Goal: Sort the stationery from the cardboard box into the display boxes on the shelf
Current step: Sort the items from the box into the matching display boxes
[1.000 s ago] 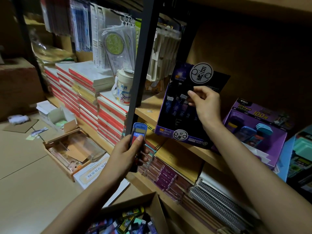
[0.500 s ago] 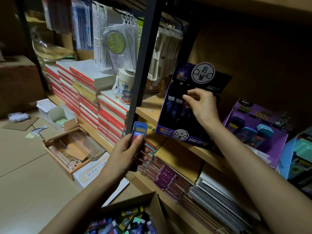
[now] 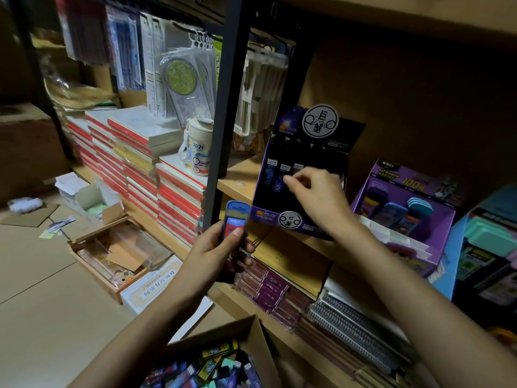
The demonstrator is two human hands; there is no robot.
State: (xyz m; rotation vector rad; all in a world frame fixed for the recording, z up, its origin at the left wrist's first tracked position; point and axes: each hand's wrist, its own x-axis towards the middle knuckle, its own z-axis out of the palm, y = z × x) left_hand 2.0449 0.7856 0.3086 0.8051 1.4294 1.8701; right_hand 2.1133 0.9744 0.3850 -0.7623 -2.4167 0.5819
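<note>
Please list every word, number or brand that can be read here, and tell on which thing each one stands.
"2026": on the white cup.
"100": yellow, on the purple display box.
"巨蟹": in the round badge of the dark display box.
Not readable: the characters on the white floor box, the label on the blue case in the left hand, the small print on both display boxes.
</note>
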